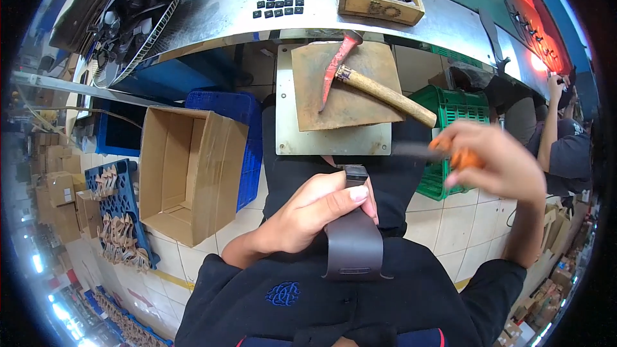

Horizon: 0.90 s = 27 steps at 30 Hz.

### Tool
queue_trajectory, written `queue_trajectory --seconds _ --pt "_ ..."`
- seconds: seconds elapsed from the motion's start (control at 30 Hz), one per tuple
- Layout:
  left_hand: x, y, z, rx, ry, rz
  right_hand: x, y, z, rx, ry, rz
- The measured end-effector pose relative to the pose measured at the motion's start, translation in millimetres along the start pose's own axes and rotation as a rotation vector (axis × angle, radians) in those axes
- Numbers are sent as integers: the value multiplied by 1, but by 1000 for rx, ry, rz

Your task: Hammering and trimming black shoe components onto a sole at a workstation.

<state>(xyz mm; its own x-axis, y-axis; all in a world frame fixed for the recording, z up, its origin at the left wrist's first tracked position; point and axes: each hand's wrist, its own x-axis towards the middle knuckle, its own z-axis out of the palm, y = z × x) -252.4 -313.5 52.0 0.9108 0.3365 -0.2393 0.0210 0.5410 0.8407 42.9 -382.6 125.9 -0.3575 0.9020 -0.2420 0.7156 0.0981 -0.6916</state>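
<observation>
My left hand (315, 215) is closed around a dark shoe heel (355, 244), held in front of my chest. Its narrow black tip (356, 173) points up toward the bench, and the wide curved end lies toward me. Off to the right, my right hand (495, 157) grips a knife (467, 160) by its orange handle. The knife's blade is smeared by motion and points left, apart from the heel. Beyond my hands a hammer (382, 94) with a red head and wooden handle rests on a worn brown pad (308, 71) over a metal plate (286, 128).
On the bench stand rows of small black pieces (279, 0) and a wooden box (379, 9) full of similar ones. An open cardboard box (218, 173) and blue crate (254, 154) are left, a green crate (434, 177) right. Another person (569, 148) works at far right.
</observation>
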Motion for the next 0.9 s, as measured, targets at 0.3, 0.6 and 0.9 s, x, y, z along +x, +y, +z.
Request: queue_trajectory --seconds 0.3,0.6,0.9 --pt "0 -1 5 -64 -25 -28 70 213 -90 -327 546 568" --pt "20 -11 -11 -163 -161 91 112 336 -94 -602 930 497" --pt "26 2 -43 -91 -110 250 84 48 90 -614 604 46"
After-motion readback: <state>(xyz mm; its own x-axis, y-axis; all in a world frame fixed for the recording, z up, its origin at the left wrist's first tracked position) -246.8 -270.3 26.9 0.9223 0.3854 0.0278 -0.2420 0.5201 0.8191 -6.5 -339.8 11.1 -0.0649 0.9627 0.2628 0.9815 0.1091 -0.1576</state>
